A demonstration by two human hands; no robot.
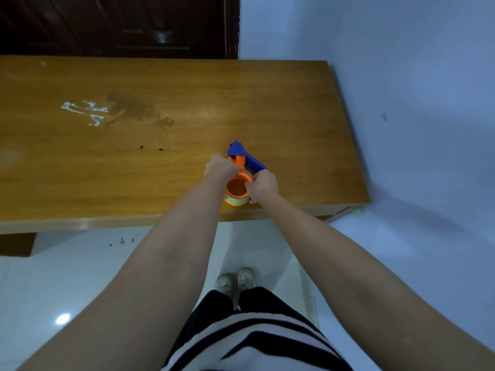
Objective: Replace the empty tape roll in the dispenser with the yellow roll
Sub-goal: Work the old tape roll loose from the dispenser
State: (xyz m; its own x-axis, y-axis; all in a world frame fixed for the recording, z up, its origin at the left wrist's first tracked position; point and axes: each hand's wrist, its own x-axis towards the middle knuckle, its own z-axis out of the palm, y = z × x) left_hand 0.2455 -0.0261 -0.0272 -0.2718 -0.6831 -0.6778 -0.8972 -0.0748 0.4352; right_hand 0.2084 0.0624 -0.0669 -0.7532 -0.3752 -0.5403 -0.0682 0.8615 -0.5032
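Both hands on the dispenser [242,170] at the bench [160,156] edge.
Left hand [221,166] clenched on it; right hand [262,186] pinches the roll [237,200].

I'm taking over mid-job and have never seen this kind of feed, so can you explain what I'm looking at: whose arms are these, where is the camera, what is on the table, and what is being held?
There is no machine here: a person works with two bare hands. The single picture comes from a wide-angle camera on their head, looking forward and down, so you also see their arms, clothes and shoes.

On the wooden table, near its front edge, sits an orange and blue tape dispenser. A pale yellowish roll is around its orange hub. The left hand grips the dispenser's orange part; the right hand pinches at the roll's rim.

The tabletop also shows white scrape marks and dark stains.
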